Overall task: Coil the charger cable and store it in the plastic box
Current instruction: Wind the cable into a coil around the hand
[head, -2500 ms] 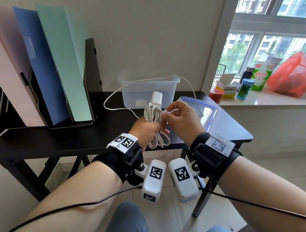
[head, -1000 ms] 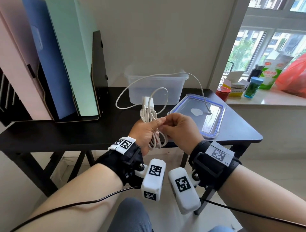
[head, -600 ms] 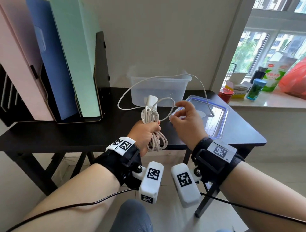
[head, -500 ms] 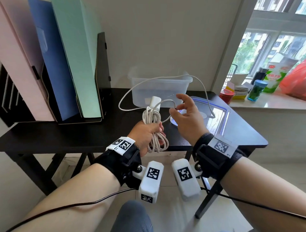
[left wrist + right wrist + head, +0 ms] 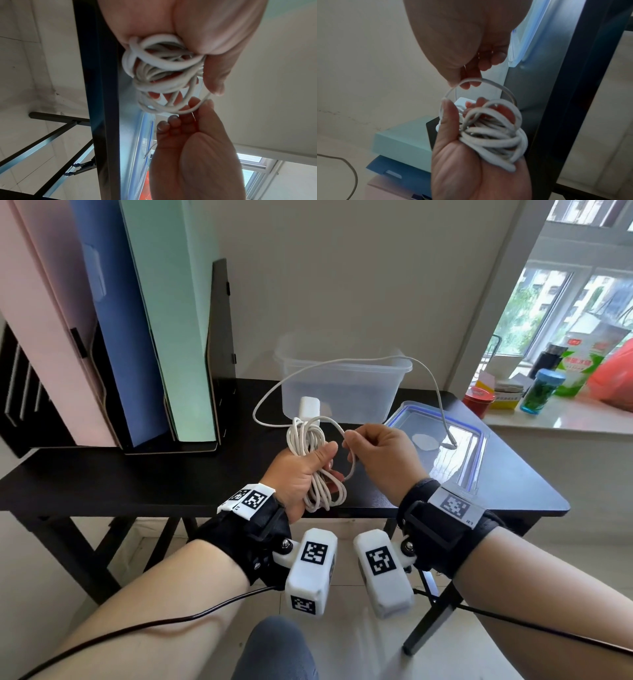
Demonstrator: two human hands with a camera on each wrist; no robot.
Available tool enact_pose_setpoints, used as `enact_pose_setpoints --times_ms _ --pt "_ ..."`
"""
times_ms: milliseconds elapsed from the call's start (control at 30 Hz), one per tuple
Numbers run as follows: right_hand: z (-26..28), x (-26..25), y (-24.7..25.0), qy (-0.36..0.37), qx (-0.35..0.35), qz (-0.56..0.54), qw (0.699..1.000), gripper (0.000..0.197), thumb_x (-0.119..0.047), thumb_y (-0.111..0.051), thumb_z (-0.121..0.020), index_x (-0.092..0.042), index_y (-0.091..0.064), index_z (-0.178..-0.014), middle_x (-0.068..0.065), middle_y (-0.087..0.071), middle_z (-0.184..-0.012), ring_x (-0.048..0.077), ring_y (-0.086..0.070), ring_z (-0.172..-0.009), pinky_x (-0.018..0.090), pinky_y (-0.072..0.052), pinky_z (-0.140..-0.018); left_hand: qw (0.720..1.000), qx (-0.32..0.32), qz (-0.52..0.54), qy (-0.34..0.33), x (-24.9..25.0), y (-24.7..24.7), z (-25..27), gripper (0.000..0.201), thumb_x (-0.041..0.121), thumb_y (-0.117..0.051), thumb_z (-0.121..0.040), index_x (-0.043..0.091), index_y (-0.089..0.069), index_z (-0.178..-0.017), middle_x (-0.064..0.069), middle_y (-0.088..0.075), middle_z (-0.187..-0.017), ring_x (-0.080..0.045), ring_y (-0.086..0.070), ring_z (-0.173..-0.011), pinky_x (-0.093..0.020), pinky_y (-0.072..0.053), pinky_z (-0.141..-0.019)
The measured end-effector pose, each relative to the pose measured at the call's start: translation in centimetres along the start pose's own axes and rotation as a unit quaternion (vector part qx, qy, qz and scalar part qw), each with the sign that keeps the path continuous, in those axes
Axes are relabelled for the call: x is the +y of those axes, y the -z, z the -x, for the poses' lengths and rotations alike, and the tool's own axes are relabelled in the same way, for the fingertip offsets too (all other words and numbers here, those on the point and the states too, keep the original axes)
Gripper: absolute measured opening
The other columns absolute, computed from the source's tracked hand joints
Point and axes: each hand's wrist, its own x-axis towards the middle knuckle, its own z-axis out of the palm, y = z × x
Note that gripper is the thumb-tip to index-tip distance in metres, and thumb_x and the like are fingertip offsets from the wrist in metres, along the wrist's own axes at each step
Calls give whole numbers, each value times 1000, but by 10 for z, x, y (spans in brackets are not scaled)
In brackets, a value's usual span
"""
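My left hand (image 5: 301, 470) grips a bundle of white charger cable (image 5: 320, 463) in front of the black table, the white plug block (image 5: 309, 407) sticking up above the fist. My right hand (image 5: 373, 453) pinches the loose strand just right of the bundle. The free cable (image 5: 342, 362) arcs back over the clear plastic box (image 5: 346, 392) and its tip (image 5: 450, 444) lies on the box lid (image 5: 479, 453). The coil (image 5: 163, 75) shows below the left palm in the left wrist view, and the coil (image 5: 496, 135) lies in that palm in the right wrist view.
A black rack with pink, blue and green folders (image 5: 161, 337) stands at the table's left. The blue-rimmed lid lies flat at the right of the table (image 5: 137, 474). Tins, a bottle and a red bag (image 5: 613, 378) sit on the windowsill.
My right hand, which had opened and reached toward the lid, has come back to the bundle and now pinches the strand beside my left thumb. The left hand keeps its grip.
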Motion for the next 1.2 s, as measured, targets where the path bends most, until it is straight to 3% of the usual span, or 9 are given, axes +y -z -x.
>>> enact_pose_setpoints --times_ms 167,333,500,700,800,867,1067,1133,1200 --pt "4 0 -10 -3 -46 5 999 29 -31 -61 -85 -17 -60 -60 -4 -51 -51 9 -41 -46 25 -38 -52 998 -31 45 -5 -2 3 3 3 10 -60 -82 8 -60 -84 -1 -61 -53 -15 -61 -50 -27 -54 -52" --pt "4 -1 -16 -19 -57 -8 998 29 -31 -63 -84 -18 -59 -59 -3 -52 -53 11 -44 -50 27 -41 -54 998 -38 55 -11 -6 6 4 21 18 -67 -65 8 -64 -84 -9 -67 -69 -23 -65 -67 -37 -55 -72" --pt "6 -4 -20 -22 -45 8 999 22 -28 -64 -84 -14 -66 -67 7 -65 -64 14 -55 -57 33 -52 -60 998 -30 54 6 -5 6 4 17 17 -63 -78 6 -64 -91 -11 -66 -74 -24 -65 -69 -43 -53 -77" --pt "7 -5 -24 -13 -19 23 999 19 -13 -64 -78 -26 -58 -66 -2 -60 -58 14 -55 -53 28 -50 -57 998 -37 57 12 -2 6 6 13 8 -51 -90 6 -63 -91 -9 -70 -68 -20 -68 -61 -34 -58 -62" --pt "8 -8 -24 -12 -18 38 999 22 -14 -60 -80 -29 -61 -64 -2 -66 -64 17 -63 -60 28 -53 -61 999 -13 42 18 0 6 7 25 19 -56 -88 -1 -63 -101 -20 -65 -86 -32 -65 -77 -51 -52 -85" --pt "10 -10 -23 -18 -22 26 999 29 -10 -54 -82 -32 -64 -66 1 -70 -71 23 -67 -69 33 -58 -67 999 -2 47 23 1 6 7 28 24 -57 -87 -1 -64 -98 -22 -63 -87 -35 -62 -78 -57 -46 -90" --pt "13 -1 -23 -87 -27 58 994 15 -13 -48 -84 -22 -57 -76 -2 -59 -72 17 -57 -69 35 -54 -69 996 16 92 -3 -2 6 8 18 22 -49 -93 11 -62 -90 -7 -54 -62 -17 -56 -50 -28 -51 -52" --pt "15 -1 -23 -129 -53 58 989 20 -18 -47 -88 -18 -56 -70 5 -60 -70 22 -59 -69 42 -56 -72 989 29 144 -7 1 5 10 19 21 -45 -95 11 -59 -88 -6 -50 -59 -13 -52 -45 -23 -49 -47" --pt "15 -5 -22 -182 -76 -14 980 25 -18 -46 -92 -14 -54 -68 8 -58 -65 23 -56 -60 37 -53 -61 981 44 191 -6 3 6 10 20 23 -44 -96 11 -58 -88 -3 -49 -53 -11 -50 -39 -20 -48 -44"
